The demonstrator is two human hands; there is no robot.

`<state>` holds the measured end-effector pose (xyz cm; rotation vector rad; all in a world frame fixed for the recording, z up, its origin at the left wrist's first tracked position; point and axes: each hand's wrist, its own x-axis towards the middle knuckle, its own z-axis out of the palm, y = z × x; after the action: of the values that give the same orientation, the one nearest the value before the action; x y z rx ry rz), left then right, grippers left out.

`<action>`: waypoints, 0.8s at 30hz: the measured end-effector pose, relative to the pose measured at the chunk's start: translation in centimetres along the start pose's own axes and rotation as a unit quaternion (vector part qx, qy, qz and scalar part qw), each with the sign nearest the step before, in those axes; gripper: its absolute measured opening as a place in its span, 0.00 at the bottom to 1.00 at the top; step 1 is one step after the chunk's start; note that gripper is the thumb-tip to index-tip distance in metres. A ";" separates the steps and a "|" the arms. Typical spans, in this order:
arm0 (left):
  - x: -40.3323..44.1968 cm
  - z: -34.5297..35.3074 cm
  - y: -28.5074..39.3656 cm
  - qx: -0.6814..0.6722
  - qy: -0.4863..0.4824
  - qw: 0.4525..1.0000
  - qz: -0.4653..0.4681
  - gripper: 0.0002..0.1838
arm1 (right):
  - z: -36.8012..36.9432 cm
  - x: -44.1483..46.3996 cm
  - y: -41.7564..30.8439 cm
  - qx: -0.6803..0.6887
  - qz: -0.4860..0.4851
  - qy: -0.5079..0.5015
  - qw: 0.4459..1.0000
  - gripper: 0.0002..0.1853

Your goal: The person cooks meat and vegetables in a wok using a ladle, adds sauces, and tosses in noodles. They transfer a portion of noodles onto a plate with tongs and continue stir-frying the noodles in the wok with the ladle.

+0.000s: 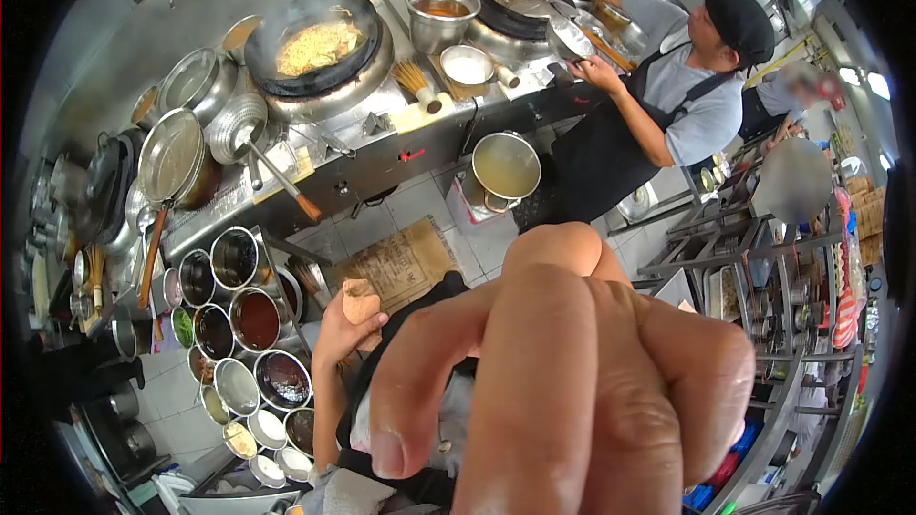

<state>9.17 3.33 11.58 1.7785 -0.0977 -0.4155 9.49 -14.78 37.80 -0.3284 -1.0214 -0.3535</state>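
My right hand (582, 362) is very close to the camera and fills the lower middle of the view. Its fingers are bent and spread apart, with nothing visible between them. Lower left, near my apron, my left hand (345, 332) is closed round a tan, blunt-ended object (361, 303), whose exact kind I cannot tell. To the left of that hand stand several metal pots of sauces and seasonings (256, 319). Part of my body and the floor are hidden behind the raised right hand.
Noodle-like food (317, 48) steams in a wok (258, 50) on the range. A ladle (282, 181) and strainers (172, 154) lie to its left. A co-worker (658, 86) handles a metal bowl at another wok. A stockpot (506, 170) stands below the counter; metal racks (754, 248) line the right.
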 end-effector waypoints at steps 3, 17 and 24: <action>0.4 0.5 0.9 -0.016 -0.015 1.000 -0.001 0.32 | -0.6 0.0 -0.6 0.003 0.006 -0.003 1.000 0.13; 1.3 -0.1 -10.0 0.104 -0.058 0.990 -0.070 0.35 | -0.2 3.5 0.4 0.006 0.628 -0.259 0.734 0.11; 0.4 0.2 -10.1 0.280 -0.044 0.947 -0.150 0.39 | -0.2 5.3 -1.0 0.134 0.625 -0.188 0.746 0.20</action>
<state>7.90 5.60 1.81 2.3468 -0.0038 -0.7423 11.74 -16.42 42.37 -0.7603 -1.0056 1.1220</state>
